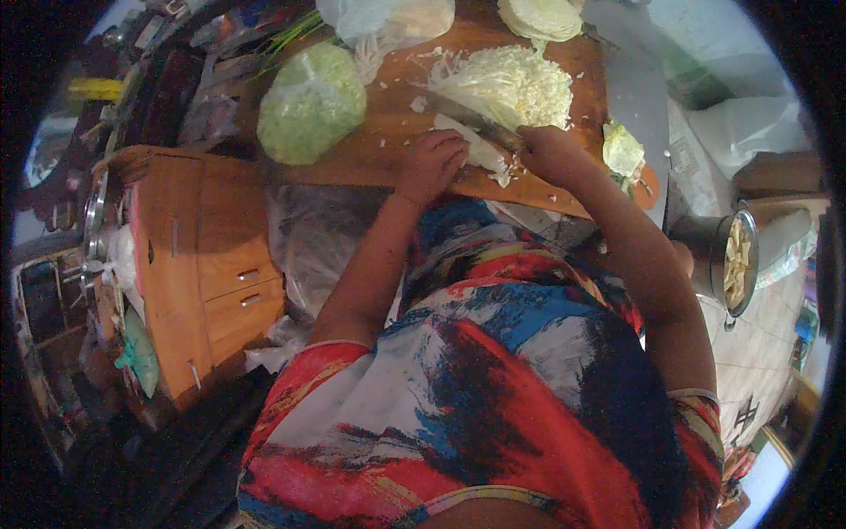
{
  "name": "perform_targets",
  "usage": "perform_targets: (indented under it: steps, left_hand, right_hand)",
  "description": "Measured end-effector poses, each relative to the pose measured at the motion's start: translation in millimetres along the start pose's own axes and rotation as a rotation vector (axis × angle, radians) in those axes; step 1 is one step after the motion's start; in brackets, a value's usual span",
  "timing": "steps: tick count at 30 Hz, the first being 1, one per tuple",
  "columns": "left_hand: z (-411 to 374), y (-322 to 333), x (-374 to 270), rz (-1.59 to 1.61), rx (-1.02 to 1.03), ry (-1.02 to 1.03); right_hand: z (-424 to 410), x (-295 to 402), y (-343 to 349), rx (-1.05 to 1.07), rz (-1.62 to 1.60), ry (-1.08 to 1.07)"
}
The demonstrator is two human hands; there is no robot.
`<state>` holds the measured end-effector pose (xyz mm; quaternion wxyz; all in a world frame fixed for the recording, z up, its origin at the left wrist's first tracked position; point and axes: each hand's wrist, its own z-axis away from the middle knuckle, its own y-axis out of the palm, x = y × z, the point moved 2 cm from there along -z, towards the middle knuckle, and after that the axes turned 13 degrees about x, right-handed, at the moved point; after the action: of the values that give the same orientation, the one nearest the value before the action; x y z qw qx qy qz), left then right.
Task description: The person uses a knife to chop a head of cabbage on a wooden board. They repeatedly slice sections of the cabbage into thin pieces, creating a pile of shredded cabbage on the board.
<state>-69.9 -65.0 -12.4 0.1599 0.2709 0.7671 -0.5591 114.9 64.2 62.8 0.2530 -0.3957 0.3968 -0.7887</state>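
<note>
My right hand (552, 155) is closed around the handle of a knife (472, 119), whose blade points left across the wooden board (386, 159). Beyond the blade lies a heap of chopped cabbage (515, 82). A pale piece of cabbage (481, 151) lies on the near side of the blade. My left hand (433, 162) is beside this piece, fingers bent and fingertips at its left edge; whether it grips the piece I cannot tell. Part of a cut cabbage head (543, 18) sits at the far edge of view.
A clear plastic bag of shredded green vegetable (312, 106) lies at the left, near another plastic bag (390, 20). Cabbage leaves (622, 151) lie right of the board. A metal pot (737, 264) holding pale pieces stands further right. A wooden cabinet (218, 264) is at the left.
</note>
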Motion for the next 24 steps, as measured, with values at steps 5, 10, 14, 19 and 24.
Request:
perform_targets:
  steps: [5,10,14,19,24]
  left_hand:
    - [-10,19,-12,-0.162,-0.106,-0.005]
    - [-13,23,-16,-0.124,-0.219,-0.012]
    - [-13,21,-11,-0.147,-0.207,0.004]
    - [-12,23,-8,-0.123,-0.037,-0.079]
    - [-15,8,-17,-0.054,-0.19,-0.034]
  right_hand:
    - [18,12,-12,-0.049,0.075,-0.007]
    - [38,20,-30,0.037,0.144,0.044]
    - [27,15,-22,0.028,0.186,0.007]
    - [-12,1,19,0.097,0.166,0.065]
    - [14,16,-18,0.088,0.082,0.035]
